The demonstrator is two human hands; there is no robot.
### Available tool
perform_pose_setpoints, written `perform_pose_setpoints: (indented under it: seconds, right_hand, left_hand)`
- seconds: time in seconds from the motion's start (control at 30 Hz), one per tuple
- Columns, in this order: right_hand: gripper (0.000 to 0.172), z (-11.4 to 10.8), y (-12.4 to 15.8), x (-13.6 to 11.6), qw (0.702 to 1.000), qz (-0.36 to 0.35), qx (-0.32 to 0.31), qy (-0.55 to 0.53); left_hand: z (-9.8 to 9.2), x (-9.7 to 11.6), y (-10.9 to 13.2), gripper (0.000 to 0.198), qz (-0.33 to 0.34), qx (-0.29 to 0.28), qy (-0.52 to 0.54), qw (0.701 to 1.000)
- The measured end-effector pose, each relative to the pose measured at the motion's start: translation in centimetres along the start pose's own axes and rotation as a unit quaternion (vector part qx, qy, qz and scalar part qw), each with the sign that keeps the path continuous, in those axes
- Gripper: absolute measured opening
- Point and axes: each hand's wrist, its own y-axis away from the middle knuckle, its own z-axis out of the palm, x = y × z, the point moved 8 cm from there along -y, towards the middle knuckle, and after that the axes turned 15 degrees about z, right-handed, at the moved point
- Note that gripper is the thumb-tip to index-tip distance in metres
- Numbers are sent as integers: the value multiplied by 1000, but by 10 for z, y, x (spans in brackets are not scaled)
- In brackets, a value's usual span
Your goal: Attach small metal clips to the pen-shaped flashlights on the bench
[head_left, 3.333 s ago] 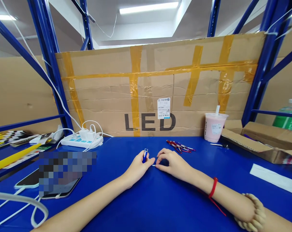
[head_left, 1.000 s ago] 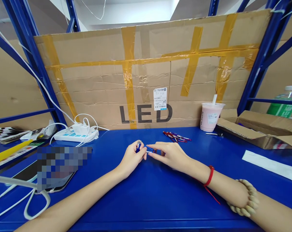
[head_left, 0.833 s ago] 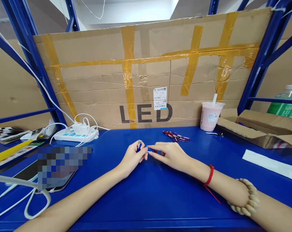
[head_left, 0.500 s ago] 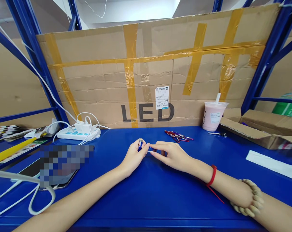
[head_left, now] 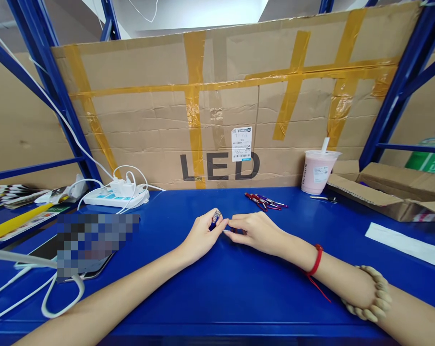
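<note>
1. Cardboard panel (head_left: 239, 96): marked "LED", taped in yellow, upright across the back of the frame.
2. Blue table (head_left: 217, 298): fills the lower half of the frame. Both forearms rest on it.
3. Open cardboard box (head_left: 383, 192): right edge of the frame.
4. White power strip (head_left: 113, 197): left of centre, with cables plugged in.
5. Pink drink cup (head_left: 320, 173): with a straw, just left of the box.
6. Left hand (head_left: 202, 236): centre of the frame. Fingers are curled and closed in a pinch on the small blue cylinder (head_left: 215, 217).
7. Right hand (head_left: 256, 232): just right of the left hand. Fingers are bent, with fingertips (head_left: 227, 229) meeting the left thumb. It cannot be told whether they grip anything.
8. Red and blue clips (head_left: 265, 201): a loose cluster behind the right hand, apart from it.
9. Small blue cylinder: held above the table, silver end uppermost. Its long axis tilts up and to the right. Its lower end lies toward the right fingertips. The left hand is the nearer of the 2 hands.
</note>
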Motion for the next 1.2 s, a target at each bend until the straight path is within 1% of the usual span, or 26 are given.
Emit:
perform_pose_setpoints:
  seconds: [0.17,0.37,0.5,0.67,0.8,0.93,1.07,1.2]
  right_hand:
    - [27,-1,1,-1,1000,-6,20,0]
    - [30,-2,1,-4,998,-22,52,29]
    - [31,-3,1,-4,997,-34,57,34]
    - [32,-7,-1,0,997,-27,57,42]
    - [31,-7,-1,1,997,-17,52,51]
    - [32,-3,1,0,999,-21,41,14]
    - [34,1,2,-2,998,-34,23,-40]
    - [34,2,0,-1,997,-32,20,-64]
  left_hand:
    - [1,0,0,32,-7,-6,-1,1000]
    - [2,5,0,31,-4,-8,-4,1000]
    - [0,7,1,31,-10,-6,-1,1000]
    - [-4,9,0,28,-4,3,13,1000]
    - [-11,12,-1,27,7,24,-28,999]
    - [-10,14,-2,26,22,24,-12,999]
    - [-7,14,-1,26,23,9,-4,1000]
    - [-6,12,0,26,21,8,6,1000]
